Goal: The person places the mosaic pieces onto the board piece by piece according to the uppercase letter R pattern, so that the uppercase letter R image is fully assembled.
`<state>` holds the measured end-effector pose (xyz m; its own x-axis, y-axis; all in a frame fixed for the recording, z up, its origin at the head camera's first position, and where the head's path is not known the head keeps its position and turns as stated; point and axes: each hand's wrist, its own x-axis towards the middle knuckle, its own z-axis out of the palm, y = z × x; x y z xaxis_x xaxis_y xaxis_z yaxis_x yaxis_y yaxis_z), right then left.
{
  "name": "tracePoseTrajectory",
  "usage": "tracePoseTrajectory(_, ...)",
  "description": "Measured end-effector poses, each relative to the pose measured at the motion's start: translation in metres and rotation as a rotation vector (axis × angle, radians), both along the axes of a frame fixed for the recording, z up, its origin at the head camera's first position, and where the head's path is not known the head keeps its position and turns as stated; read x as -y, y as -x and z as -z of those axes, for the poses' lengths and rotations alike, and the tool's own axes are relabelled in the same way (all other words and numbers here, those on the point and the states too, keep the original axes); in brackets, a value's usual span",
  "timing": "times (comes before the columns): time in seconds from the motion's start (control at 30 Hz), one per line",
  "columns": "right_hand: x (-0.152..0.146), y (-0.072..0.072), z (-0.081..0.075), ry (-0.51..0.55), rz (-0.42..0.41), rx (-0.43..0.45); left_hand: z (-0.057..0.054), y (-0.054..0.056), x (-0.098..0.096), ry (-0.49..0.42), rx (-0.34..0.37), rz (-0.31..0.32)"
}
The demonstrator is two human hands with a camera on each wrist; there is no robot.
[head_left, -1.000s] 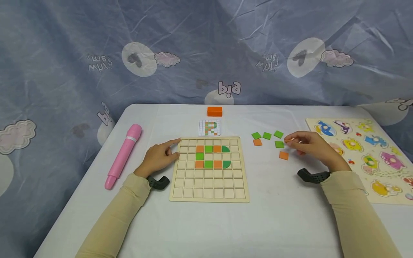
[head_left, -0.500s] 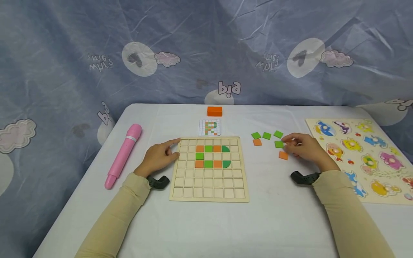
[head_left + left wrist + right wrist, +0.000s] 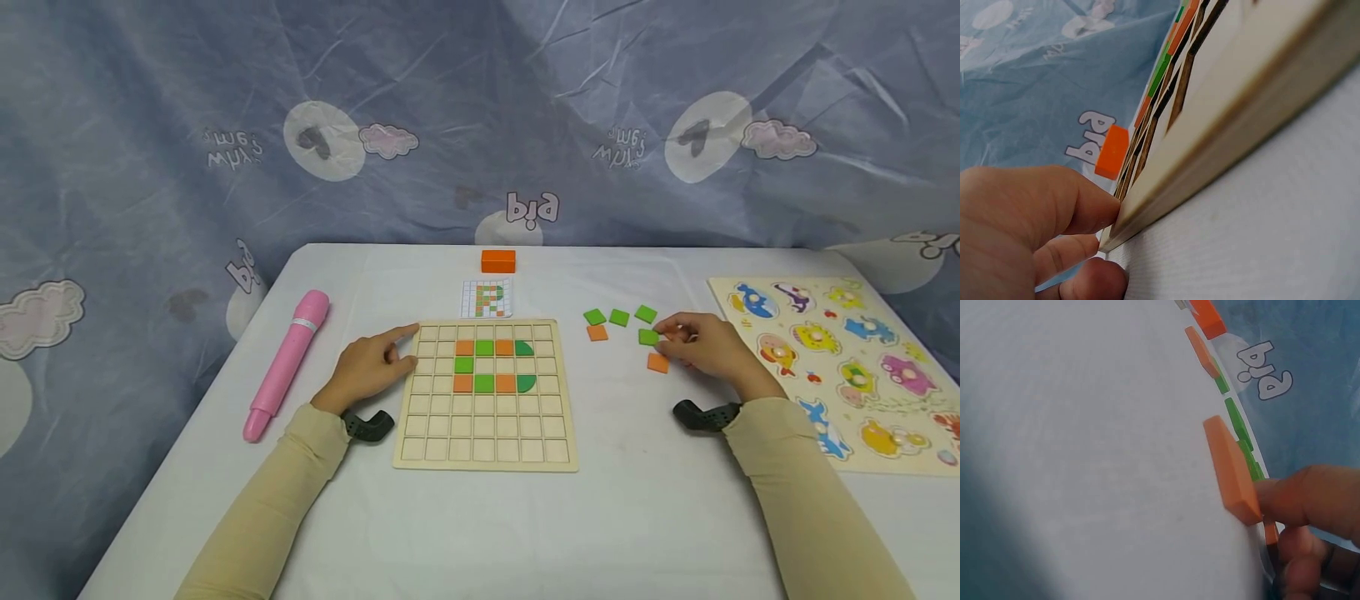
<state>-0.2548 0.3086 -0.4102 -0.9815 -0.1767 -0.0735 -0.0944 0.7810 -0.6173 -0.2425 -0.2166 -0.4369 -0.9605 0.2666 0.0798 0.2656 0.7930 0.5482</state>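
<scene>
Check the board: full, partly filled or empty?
Partly filled: the board has some tiles in it; in the head view, its bottom three rows are bare.

You have room to pass between your right hand and the board over the near tablecloth. A green tile and an orange tile crowd that hand; your left hand blocks the board's left edge.
</scene>
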Motion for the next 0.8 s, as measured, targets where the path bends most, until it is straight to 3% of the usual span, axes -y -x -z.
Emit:
tracePoseTrajectory(0.47, 0.019, -0.004, -0.013, 0.058, -0.036, -0.062, -0.001, 0.0, 0.0, 0.002, 0.008, -0.002)
tracePoseTrajectory(0.8, 0.058, -0.011, -0.013, 0.169, -0.077, 0.036, 0.001, 0.001, 0.0, -0.001, 0.009, -0.003)
